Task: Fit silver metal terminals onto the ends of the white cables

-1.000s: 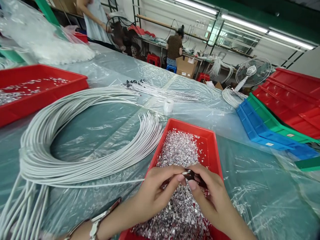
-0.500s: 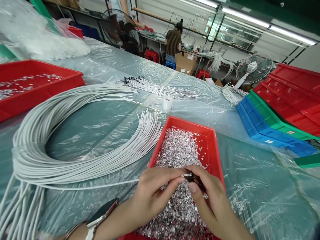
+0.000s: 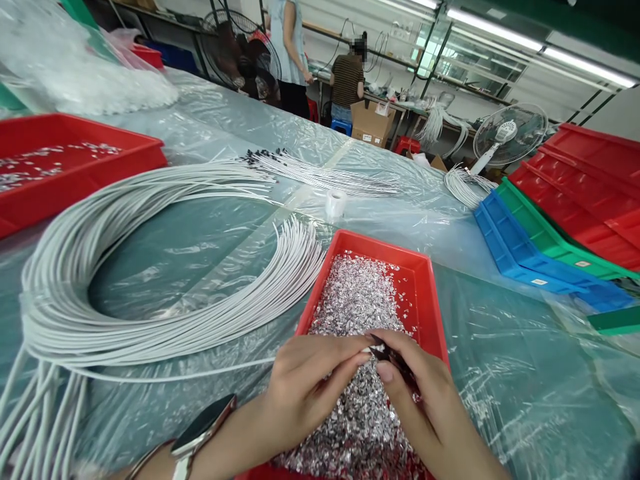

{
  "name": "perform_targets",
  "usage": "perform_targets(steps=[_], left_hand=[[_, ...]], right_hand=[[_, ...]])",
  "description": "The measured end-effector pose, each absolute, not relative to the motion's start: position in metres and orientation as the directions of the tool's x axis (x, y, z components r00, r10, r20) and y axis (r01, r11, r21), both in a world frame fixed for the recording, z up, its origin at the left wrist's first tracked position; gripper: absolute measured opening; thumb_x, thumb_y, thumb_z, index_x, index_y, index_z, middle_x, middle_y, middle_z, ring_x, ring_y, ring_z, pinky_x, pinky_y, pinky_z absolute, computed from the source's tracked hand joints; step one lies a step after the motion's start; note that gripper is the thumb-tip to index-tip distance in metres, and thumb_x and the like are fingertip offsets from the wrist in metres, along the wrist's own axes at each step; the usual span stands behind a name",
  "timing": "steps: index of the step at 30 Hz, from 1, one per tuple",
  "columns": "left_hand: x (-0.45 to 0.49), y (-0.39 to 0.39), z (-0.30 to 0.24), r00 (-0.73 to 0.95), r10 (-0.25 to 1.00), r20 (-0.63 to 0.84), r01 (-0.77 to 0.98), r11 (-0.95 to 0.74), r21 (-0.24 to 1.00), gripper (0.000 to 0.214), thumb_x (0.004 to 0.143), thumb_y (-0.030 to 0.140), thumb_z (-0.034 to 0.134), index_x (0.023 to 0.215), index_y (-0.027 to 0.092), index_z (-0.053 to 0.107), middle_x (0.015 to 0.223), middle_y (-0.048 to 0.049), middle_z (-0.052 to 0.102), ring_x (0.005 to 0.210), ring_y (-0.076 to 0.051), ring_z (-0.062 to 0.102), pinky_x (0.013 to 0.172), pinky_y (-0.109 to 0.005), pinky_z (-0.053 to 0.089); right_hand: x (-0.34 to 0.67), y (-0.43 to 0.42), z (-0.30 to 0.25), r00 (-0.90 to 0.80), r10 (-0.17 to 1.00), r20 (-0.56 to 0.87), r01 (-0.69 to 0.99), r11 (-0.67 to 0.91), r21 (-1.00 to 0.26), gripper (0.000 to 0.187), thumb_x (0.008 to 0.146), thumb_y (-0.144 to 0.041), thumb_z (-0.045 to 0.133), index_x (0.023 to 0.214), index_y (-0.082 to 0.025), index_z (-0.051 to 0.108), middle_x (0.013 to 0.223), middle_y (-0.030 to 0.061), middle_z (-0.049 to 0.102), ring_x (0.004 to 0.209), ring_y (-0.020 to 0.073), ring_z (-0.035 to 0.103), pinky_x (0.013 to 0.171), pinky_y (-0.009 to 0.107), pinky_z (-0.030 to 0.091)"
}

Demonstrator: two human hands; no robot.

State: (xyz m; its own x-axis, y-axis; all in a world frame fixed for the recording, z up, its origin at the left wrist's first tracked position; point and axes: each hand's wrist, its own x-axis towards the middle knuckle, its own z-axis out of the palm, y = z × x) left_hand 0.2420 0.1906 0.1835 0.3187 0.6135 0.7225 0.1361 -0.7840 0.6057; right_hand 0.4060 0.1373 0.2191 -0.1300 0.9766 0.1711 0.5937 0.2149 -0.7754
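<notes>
Both hands meet fingertip to fingertip over the red tray (image 3: 439, 313), above its loose silvery bits (image 3: 357, 293). Left hand (image 3: 300, 387): grip pinched, thumb and index together, on what looks like the near end of a white strand (image 3: 200, 377); the strand runs in from the coil (image 3: 150, 337) on the counter (image 3: 525, 373), and a pale tip shows at the fingertips. Right hand (image 3: 425, 393): grip clamped on a dark piece (image 3: 381, 353), its far part hidden under the fingers; cannot tell what it is, nor whether it is joined to the strand

Change over the last second: very little at the hands, same pinch, same place; the view has shifted slightly. Background: person in pale blue (image 3: 294, 70) now right of the dark fan (image 3: 243, 60), was left of it. Reading: the work seems held at one fine fingertip step, nothing let go, neither part set down
</notes>
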Motion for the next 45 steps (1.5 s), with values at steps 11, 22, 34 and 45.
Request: perform_targets(steps=[11,22,34,45], left_hand=[[0.234,0.189,0.185,0.387,0.414,0.824,0.313,-0.9,0.305,0.02,0.087,0.004,0.051,0.106,0.008,0.057,0.086,-0.0116,0.075,0.071,-0.014,0.069,0.058,-0.023,0.055],[0.228,0.185,0.194,0.49,0.389,0.78,0.354,-0.907,0.23,0.025,0.089,0.006,0.045,0.11,0.011,0.058,0.081,-0.0096,0.075,0.066,-0.016,0.07,0.056,-0.024,0.057],[0.236,0.183,0.193,0.233,0.552,0.801,0.379,-0.81,0.448,0.012,0.088,0.007,0.05,0.09,0.013,0.061,0.073,-0.0046,0.074,0.063,-0.012,0.069,0.06,-0.019,0.057],[0.239,0.188,0.188,0.339,0.473,0.813,0.287,-0.875,0.39,0.016,0.089,0.004,0.051,0.102,0.006,0.06,0.078,-0.0076,0.074,0.065,-0.011,0.067,0.057,-0.021,0.052]], right_hand=[[0.396,0.132,0.219,-0.067,0.997,0.048,0.433,0.073,-0.899,0.035,0.091,-0.03,0.046,0.125,-0.033,0.049,0.111,0.0049,0.065,0.101,0.0245,0.059,0.089,0.045,0.045],[0.386,0.131,0.222,-0.02,0.994,0.105,0.341,0.105,-0.934,0.033,0.09,-0.025,0.048,0.122,-0.033,0.051,0.108,0.0027,0.066,0.096,0.0196,0.062,0.082,0.034,0.049],[0.385,0.132,0.215,0.022,1.0,-0.007,0.394,-0.015,-0.919,0.028,0.092,-0.034,0.043,0.117,-0.028,0.054,0.1,0.0049,0.065,0.094,0.0216,0.06,0.085,0.038,0.046],[0.409,0.135,0.228,-0.063,0.941,0.333,0.545,0.312,-0.778,0.046,0.083,-0.01,0.058,0.12,-0.036,0.051,0.086,-0.0044,0.066,0.061,0.0097,0.059,0.057,0.019,0.049]])
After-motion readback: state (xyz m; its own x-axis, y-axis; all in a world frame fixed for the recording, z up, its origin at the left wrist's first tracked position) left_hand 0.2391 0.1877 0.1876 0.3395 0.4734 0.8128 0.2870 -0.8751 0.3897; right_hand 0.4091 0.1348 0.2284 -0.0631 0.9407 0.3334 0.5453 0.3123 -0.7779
